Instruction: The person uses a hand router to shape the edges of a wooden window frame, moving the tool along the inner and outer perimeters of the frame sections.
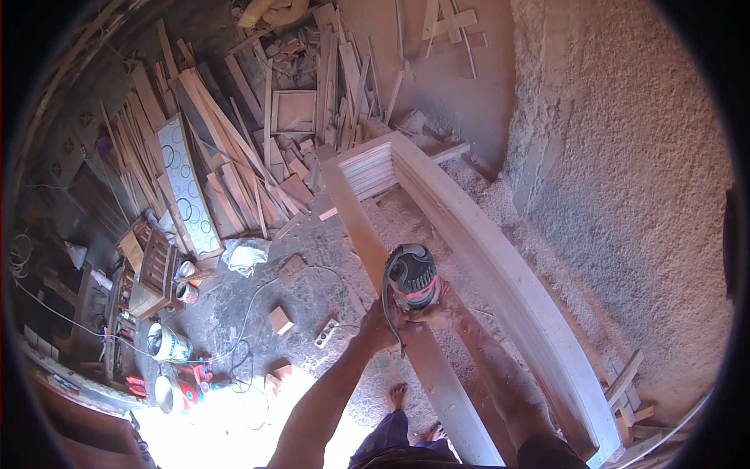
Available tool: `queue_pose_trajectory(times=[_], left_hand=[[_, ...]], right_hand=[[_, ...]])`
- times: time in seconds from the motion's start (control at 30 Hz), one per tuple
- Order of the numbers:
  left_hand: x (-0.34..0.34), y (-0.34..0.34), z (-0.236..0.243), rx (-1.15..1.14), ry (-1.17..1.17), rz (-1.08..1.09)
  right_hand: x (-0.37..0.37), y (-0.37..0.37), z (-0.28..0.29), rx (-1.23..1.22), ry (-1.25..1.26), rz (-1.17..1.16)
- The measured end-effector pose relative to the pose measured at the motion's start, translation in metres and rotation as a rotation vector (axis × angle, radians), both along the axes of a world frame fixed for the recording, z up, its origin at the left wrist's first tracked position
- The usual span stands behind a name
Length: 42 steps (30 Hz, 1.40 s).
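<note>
A corded router [414, 275] with a black vented motor housing and a red band stands upright on the near rail [447, 391] of a long wooden frame. My left hand [379, 327] is closed around its left side, and my right hand [444, 309] grips its right side low down. The router's base and the fingertips are mostly hidden by my hands. A dark cord loops from the top of the tool down past my left hand. To the right runs the frame's wide far side [500, 242], joined to the near rail by a grooved end piece [369, 170].
Leftover boards [226, 148] lean and lie heaped at the back left. A power strip [326, 333], a wood block [280, 320], a white bucket [169, 342] and trailing cables lie left on the floor. A rough wall [625, 172] rises at right. My bare foot [397, 397] is beside the rail.
</note>
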State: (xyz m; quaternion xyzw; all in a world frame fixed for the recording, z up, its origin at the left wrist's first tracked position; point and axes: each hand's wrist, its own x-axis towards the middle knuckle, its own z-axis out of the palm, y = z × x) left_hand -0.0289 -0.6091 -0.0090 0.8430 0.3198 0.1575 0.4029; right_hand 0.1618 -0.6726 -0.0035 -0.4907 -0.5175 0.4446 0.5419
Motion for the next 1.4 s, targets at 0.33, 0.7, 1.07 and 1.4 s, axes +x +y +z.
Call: queue_pose_trajectory(times=[0.33, 0.7, 1.07, 1.4], left_hand=[[0.003, 0.061, -0.028, 0.047, -0.009, -0.032], [0.016, 0.158, -0.041, -0.058, -0.134, -0.054], [0.023, 0.214, -0.024, 0.16, 0.018, -0.199], [-0.002, 0.058, -0.04, 0.188, 0.094, -0.13]], right_hand=[[0.001, 0.048, 0.004, 0.038, -0.027, -0.046], [0.011, 0.142, 0.0, 0.031, -0.024, -0.008], [0.012, 0.193, 0.012, 0.054, -0.053, -0.021], [-0.007, 0.029, 0.03, -0.045, -0.182, -0.011]])
